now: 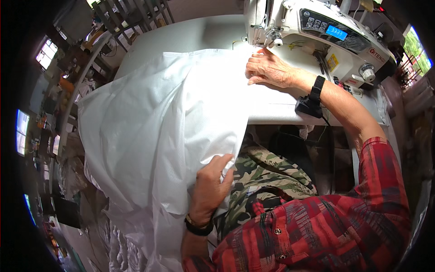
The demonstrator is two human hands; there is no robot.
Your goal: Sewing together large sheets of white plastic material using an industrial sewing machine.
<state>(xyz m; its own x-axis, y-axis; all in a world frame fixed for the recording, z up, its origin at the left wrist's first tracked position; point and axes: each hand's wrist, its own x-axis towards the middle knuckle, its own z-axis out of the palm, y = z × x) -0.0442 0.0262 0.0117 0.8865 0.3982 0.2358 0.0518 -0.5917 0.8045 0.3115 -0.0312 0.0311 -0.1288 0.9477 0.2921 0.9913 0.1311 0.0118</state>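
Observation:
A large sheet of white fabric (149, 118) spreads over the sewing table and hangs off its front left side in folds. Near my lap, my left hand (212, 183) pinches the sheet's right edge between thumb and fingers. My right hand (272, 69) has its fingers curled together at the far right edge of the fabric, just below the needle area of a white sewing machine (290, 25). Strong glare from the lamp washes out the cloth there, and the fingertips are partly hidden.
The machine's control panel (335, 31) glows blue at the upper right. A black box on a strap (309, 106) with a cable hangs at my right wrist. The pale tabletop (176, 34) reaches back to the left. A grey chair (131, 16) stands beyond, and crumpled white material (122, 247) lies below.

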